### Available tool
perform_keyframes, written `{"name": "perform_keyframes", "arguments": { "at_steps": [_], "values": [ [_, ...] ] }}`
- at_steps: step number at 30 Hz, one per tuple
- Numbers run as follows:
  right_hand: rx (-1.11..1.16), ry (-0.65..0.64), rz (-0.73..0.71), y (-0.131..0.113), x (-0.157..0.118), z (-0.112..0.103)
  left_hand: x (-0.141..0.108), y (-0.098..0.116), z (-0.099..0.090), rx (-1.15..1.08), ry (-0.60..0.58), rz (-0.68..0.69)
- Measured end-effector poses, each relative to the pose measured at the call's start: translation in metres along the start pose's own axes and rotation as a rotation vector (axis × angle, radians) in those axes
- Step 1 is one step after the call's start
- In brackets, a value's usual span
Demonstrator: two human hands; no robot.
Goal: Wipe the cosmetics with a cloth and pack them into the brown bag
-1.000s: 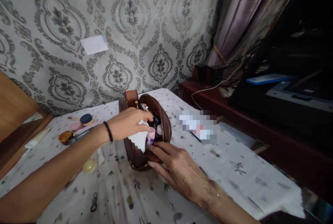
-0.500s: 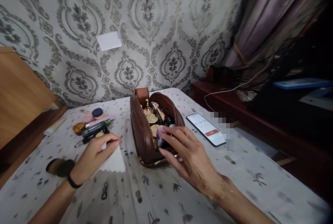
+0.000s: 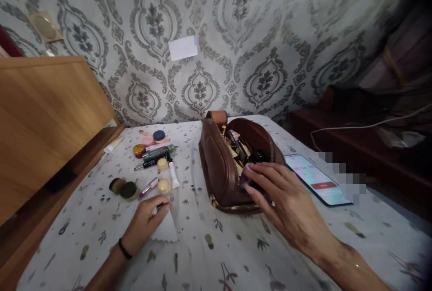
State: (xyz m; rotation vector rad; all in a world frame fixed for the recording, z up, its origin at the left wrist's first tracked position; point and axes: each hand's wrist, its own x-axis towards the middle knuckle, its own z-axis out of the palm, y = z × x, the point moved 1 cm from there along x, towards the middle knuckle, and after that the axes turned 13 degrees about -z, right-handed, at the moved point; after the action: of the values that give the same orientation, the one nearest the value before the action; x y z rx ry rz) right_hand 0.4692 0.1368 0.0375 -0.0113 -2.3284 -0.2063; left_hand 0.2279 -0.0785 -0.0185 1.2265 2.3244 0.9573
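An open brown leather bag (image 3: 219, 169) stands on the patterned sheet, with gold and black cosmetic items inside. At its front opening my right hand (image 3: 286, 201) has its fingers closed round a small purple container (image 3: 248, 174), partly hidden by the fingers. My left hand (image 3: 146, 219) is pinched on a white cloth (image 3: 167, 228) lying on the sheet to the left of the bag. Just beyond that hand are a pink-red tube (image 3: 148, 188), a yellow round jar (image 3: 164, 186) and a white tube (image 3: 173, 175).
Several cosmetics, including a green tube (image 3: 158, 152) and a blue-lidded jar (image 3: 159, 136), lie at the back left. Two dark round items (image 3: 129, 190) are nearer. A phone (image 3: 320, 180) lies right of the bag. A wooden board (image 3: 50, 120) borders the left side.
The view has swung left, so the bag and both hands appear further right. More small items show beyond my left hand. My right hand still holds the purple container at the bag.
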Motion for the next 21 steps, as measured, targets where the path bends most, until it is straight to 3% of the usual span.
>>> {"name": "perform_keyframes", "arguments": {
  "at_steps": [6,10,13,15,17,21],
  "values": [
    [0.018,0.015,0.017,-0.006,0.000,-0.001,0.018,-0.003,-0.030,-0.032,0.204,-0.053],
    [0.078,0.176,0.073,-0.025,0.005,-0.012,0.027,-0.008,-0.043,-0.020,0.259,-0.061],
    [0.266,0.251,0.012,-0.051,0.013,-0.010,0.031,-0.009,-0.039,0.046,0.256,-0.058],
    [0.435,0.190,-0.077,-0.069,0.020,0.005,0.034,-0.010,-0.032,0.116,0.267,-0.051],
    [0.544,0.058,-0.029,-0.083,0.030,0.030,0.035,-0.011,-0.023,0.184,0.297,-0.032],
    [0.649,-0.232,0.272,-0.095,0.057,0.095,0.033,-0.016,-0.010,0.228,0.373,0.027]
  ]
}}
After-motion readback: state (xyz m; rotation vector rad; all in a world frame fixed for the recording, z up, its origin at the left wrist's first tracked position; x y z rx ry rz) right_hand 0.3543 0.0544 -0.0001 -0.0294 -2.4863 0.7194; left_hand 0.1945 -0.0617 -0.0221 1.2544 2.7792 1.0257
